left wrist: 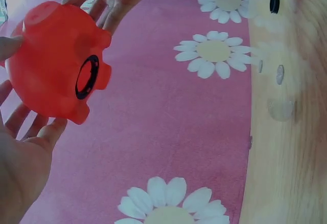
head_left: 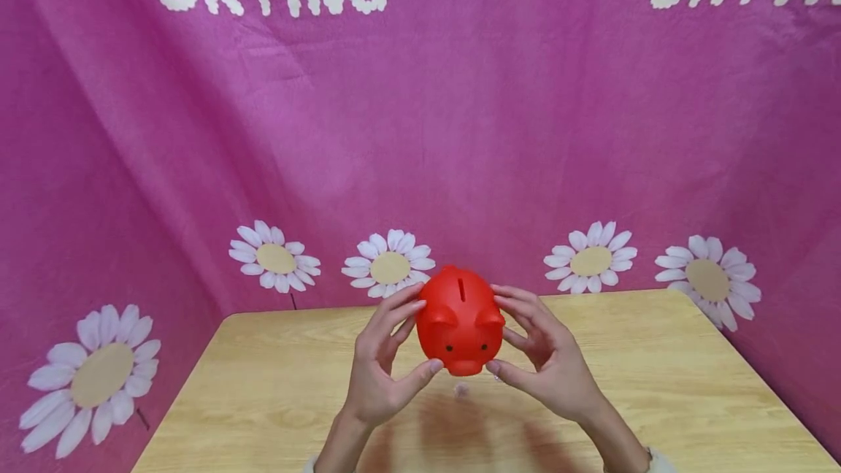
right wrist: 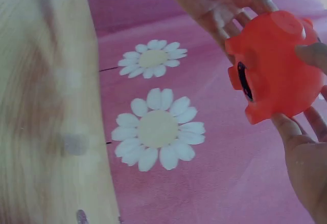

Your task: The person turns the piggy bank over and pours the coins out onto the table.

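Both hands, left hand (head_left: 381,363) and right hand (head_left: 542,356), cup the red piggy bank (head_left: 461,320) above the bench (head_left: 263,385), fingers curled round its sides; its base hole (left wrist: 87,76) shows open, so shaking out probably needs steady tilting.

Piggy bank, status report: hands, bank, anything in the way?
Left hand and right hand both grip the red piggy bank, lifted off the table. Coins and black plug lie on the table. Nothing in the way.

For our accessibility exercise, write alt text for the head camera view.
Two hands, left hand and right hand, hold a red piggy bank above a wooden table, snout toward the camera. Behind hangs pink daisy-print fabric.
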Motion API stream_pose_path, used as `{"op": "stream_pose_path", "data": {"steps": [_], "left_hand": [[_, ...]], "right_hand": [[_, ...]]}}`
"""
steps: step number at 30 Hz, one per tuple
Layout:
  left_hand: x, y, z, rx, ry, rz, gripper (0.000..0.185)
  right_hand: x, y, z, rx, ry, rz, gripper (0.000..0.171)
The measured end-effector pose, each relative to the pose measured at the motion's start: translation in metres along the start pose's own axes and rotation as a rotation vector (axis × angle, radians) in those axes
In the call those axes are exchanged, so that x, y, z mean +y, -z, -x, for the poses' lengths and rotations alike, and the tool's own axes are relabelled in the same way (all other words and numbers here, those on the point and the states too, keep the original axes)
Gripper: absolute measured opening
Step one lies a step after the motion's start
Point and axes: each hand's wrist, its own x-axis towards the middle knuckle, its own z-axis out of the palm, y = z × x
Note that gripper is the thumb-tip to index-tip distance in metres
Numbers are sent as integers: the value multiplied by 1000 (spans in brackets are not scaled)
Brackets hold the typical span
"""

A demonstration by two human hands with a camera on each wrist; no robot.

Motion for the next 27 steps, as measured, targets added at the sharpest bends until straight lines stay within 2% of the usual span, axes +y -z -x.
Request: {"op": "stream_pose_path", "data": {"steps": [4, 8, 13, 15, 21, 24, 27], "left_hand": [[-2, 1, 1, -6, -14, 9, 65], [-3, 2, 1, 3, 32, -4, 64], [-2, 2, 3, 19, 97, -74, 62], [0, 1, 3, 25, 154, -99, 60], [5, -5, 3, 107, 398, -137, 49], [4, -8, 4, 135, 465, -135, 44], [3, -10, 4, 123, 503, -118, 44]], "right_hand": [[2, 0, 1, 3, 2, 31, 80], [0, 1, 1, 7, -48, 70, 80], [-1, 1, 1, 8, -125, 108, 77], [0, 1, 1, 16, -149, 115, 72], [1, -4, 2, 83, -261, 106, 54], [-1, -5, 2, 108, -348, 129, 50], [-2, -6, 2, 123, -416, 177, 49]]}}
